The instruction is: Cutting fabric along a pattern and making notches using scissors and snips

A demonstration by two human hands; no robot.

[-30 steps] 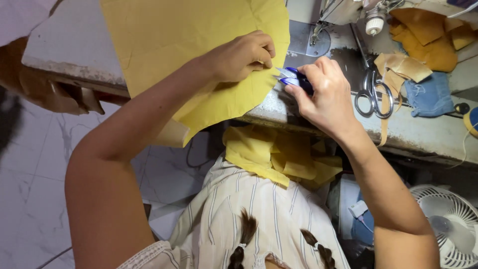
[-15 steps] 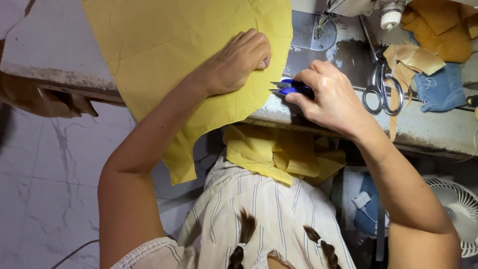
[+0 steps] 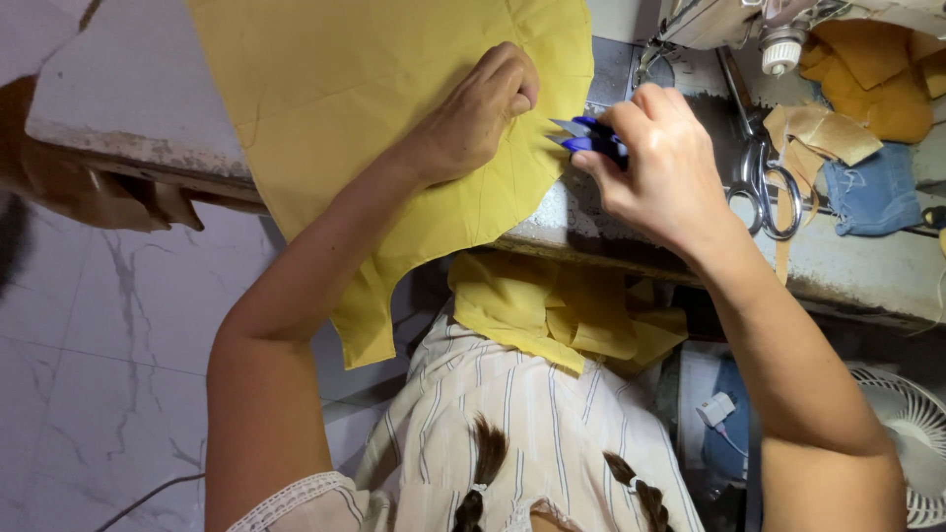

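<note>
Nearest to you, at the bottom of the frame, there's your striped shirt [image 3: 512, 424], and a bundle of yellow fabric pieces [image 3: 562, 315] sits in your lap just under the edge of the surface [image 3: 118, 118]. Lower right you've got a white fan [image 3: 912, 443] partly cut off by the frame, with a small white plug [image 3: 716, 409] near it.

Moving up, the big yellow cloth [image 3: 374, 89] is spread over the surface and hangs off the front edge in the middle of the frame. Your left hand [image 3: 478, 113] comes in from the lower left, forearm angled up, palm down, and its grip is curled with the fingertips pressing the cloth flat near its right edge. Your right hand [image 3: 665, 163] reaches in from the lower right, wrist bent, its grip pinching a pair of blue thread snips [image 3: 586, 136], blades pointing left right at the cloth's edge, just beside your left fingers.

Further out, right of center, metal scissors [image 3: 759, 172] lie on the surface, then tan fabric scraps [image 3: 823, 128] and a folded bit of denim [image 3: 877, 192]. The sewing machine [image 3: 729, 20] sits top right, with more mustard-yellow fabric [image 3: 877, 74] behind it.
</note>
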